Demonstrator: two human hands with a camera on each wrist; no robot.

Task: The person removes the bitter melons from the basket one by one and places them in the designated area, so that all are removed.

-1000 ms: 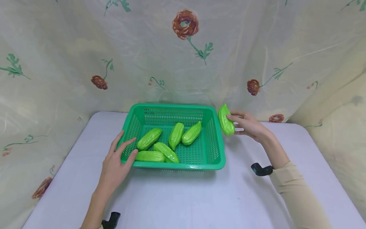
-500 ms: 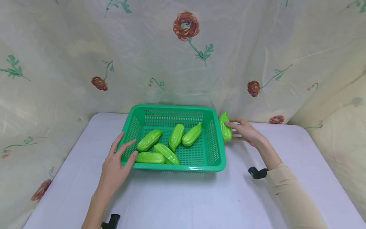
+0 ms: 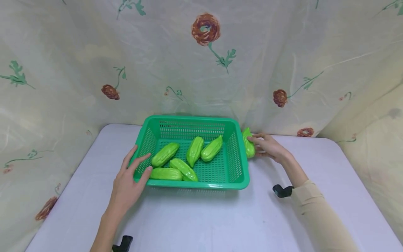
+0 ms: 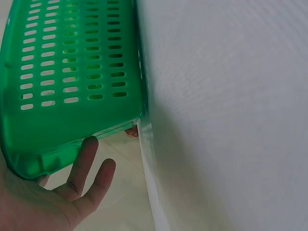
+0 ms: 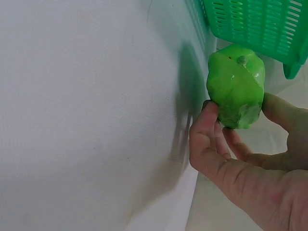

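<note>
1. The right hand [image 3: 268,147] holds a gourd [image 3: 249,144] just outside the basket's [image 3: 234,154] right wall, thumb and fingers curled round it. From the right wrist view the gourd [image 5: 236,86] sits between thumb and fingertips, its stem end pointing away from the palm.

2. The gourd is low, close to the table [image 3: 201,217]; whether it touches the cloth I cannot tell. It lies right against the basket wall, near the far right corner.

3. The left hand [image 3: 127,183] rests on the basket's near left corner, fingers straight and spread, thumb by the rim. My guess is it steadies the basket. In the left wrist view the fingers [image 4: 82,166] reach up past the basket's underside [image 4: 72,72] without closing on it.

4. Five more gourds [image 3: 185,159] lie in the basket, bunched toward the left and middle; the right part of its floor is bare mesh.

5. The table has open room to the right of the held gourd and in front of the basket. The backdrop cloth [image 3: 201,63] hangs close behind the basket's far rim, so there is little room there.

6. The basket sits well back from the table's near edge.
</note>
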